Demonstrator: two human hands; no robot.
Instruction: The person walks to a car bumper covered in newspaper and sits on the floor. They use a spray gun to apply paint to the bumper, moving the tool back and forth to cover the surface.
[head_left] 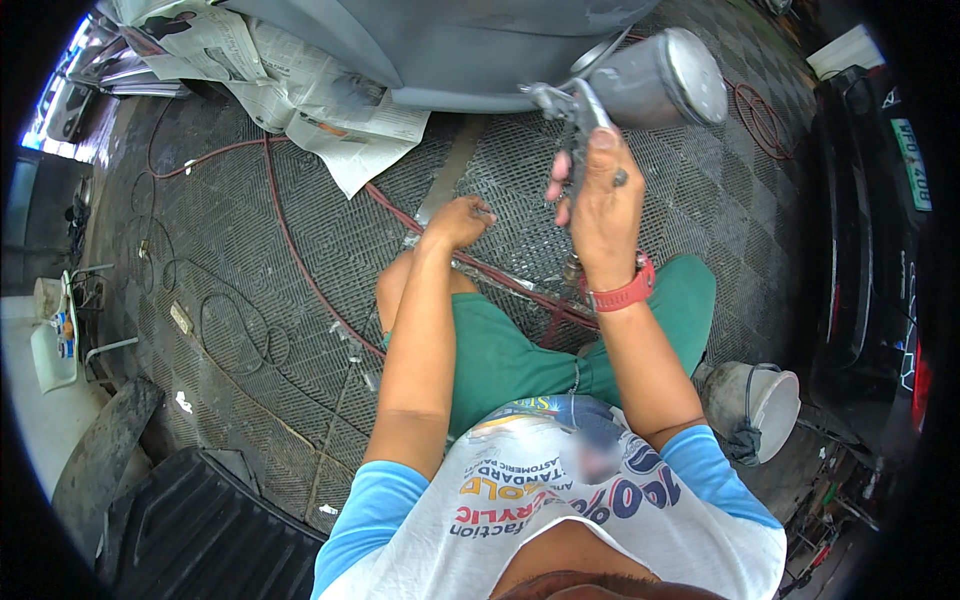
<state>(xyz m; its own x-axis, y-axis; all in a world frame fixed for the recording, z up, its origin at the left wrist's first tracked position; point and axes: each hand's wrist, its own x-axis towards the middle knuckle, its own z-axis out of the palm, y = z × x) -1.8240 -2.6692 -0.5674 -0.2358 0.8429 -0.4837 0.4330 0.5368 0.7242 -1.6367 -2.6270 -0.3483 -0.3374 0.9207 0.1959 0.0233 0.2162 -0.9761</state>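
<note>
My right hand (597,195) grips the handle of a grey paint spray gun (575,105), held up in front of me with its metal cup (665,78) tilted to the right. The nozzle points toward a grey car body panel (450,50) just above it. My left hand (462,218) hangs in a loose fist over my left knee, holding nothing that I can see. I am crouched in green shorts on a dark grid floor mat (250,250). A red band sits on my right wrist.
Newspaper sheets (310,90) mask the panel's lower left edge. A red air hose (300,260) loops across the mat and under my legs. A grey bucket (760,405) stands at my right. A dark car (880,220) lies at the far right, a black mat (200,530) lower left.
</note>
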